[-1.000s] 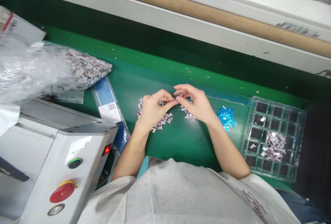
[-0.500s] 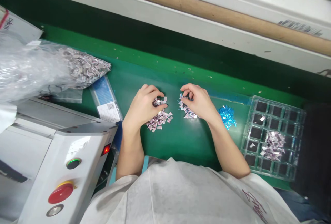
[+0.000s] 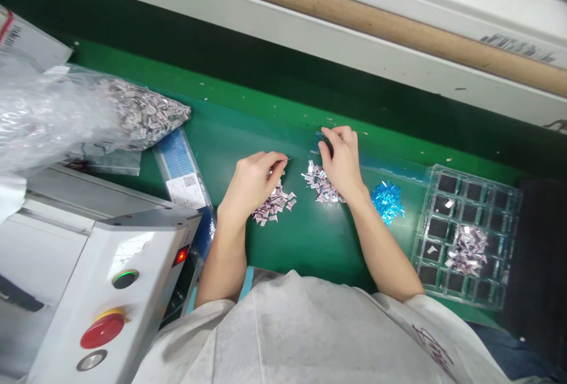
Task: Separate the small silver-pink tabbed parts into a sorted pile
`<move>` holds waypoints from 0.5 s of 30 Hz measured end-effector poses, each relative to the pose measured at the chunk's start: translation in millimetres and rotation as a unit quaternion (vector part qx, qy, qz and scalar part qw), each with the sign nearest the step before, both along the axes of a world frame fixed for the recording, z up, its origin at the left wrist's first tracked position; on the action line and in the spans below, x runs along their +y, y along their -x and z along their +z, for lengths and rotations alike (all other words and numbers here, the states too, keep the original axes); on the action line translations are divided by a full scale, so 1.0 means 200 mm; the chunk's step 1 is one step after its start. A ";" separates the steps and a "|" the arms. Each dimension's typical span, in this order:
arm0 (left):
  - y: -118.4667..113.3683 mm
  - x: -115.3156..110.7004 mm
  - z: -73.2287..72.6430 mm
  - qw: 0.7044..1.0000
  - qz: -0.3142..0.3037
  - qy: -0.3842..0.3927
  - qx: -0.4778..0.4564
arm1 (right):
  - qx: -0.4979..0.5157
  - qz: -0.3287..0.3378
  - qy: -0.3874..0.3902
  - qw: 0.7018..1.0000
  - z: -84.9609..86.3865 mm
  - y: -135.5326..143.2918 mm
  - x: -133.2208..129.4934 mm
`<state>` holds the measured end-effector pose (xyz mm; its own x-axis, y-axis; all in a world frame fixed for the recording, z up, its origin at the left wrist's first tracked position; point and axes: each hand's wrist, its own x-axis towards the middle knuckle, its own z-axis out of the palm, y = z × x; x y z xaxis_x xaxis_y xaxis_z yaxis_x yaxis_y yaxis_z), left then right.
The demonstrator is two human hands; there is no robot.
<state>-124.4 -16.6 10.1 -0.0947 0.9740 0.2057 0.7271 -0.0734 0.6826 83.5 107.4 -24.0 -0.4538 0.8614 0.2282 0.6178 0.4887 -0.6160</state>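
My left hand (image 3: 251, 186) is closed in a pinch above a pile of small silvery-pink metal pieces (image 3: 275, 205). A thin small metal piece (image 3: 289, 158) sticks out from its thumb and fingertip. Farther right, my right hand (image 3: 343, 162) is curled with a gap between thumb and index finger, by a bluish strip of film (image 3: 317, 140) on the mat. Nothing shows clearly in its fingers. Just below it lies a second pile of metal pieces (image 3: 321, 182), partly covered by the hand. A heap of shiny blue slips (image 3: 387, 202) lies beside my right forearm.
A clear compartment tray (image 3: 423, 212) with metal pieces stands at the right. On the left are a plastic bag of metal pieces (image 3: 142, 113), a labelled blue pack (image 3: 186, 191) and a machine box with a red button (image 3: 103, 329). A ledge (image 3: 274, 20) crosses the back.
My left hand has gone from spread fingers over its pile to a pinch on a small piece. My right hand has moved up and away from the right pile toward the bluish strip.
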 end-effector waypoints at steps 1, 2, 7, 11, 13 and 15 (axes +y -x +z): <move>-0.01 0.00 0.01 1.000 0.007 -0.001 -0.028 | 0.000 -0.003 0.000 1.000 0.00 0.00 0.00; -0.02 0.00 0.02 0.998 0.013 -0.002 -0.054 | 0.001 -0.006 0.001 1.000 -0.01 0.01 0.01; -0.07 0.00 0.06 0.993 0.000 0.006 -0.117 | -0.001 -0.022 0.000 1.000 -0.03 0.02 0.02; -0.07 0.00 0.05 0.989 -0.023 0.020 -0.145 | 0.019 -0.031 -0.003 0.999 -0.03 0.02 0.02; -0.08 0.00 0.04 0.988 -0.026 0.023 -0.152 | 0.039 -0.036 0.002 0.999 -0.02 0.02 0.02; -0.09 0.01 0.02 0.988 -0.018 0.021 -0.151 | 0.054 -0.036 0.006 0.998 -0.01 0.02 0.02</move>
<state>-106.1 -15.4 14.0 -0.1114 0.9850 0.1320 0.4869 -0.0617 0.8713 79.6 112.1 -25.3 -0.3643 0.8934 0.2628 0.5800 0.4384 -0.6866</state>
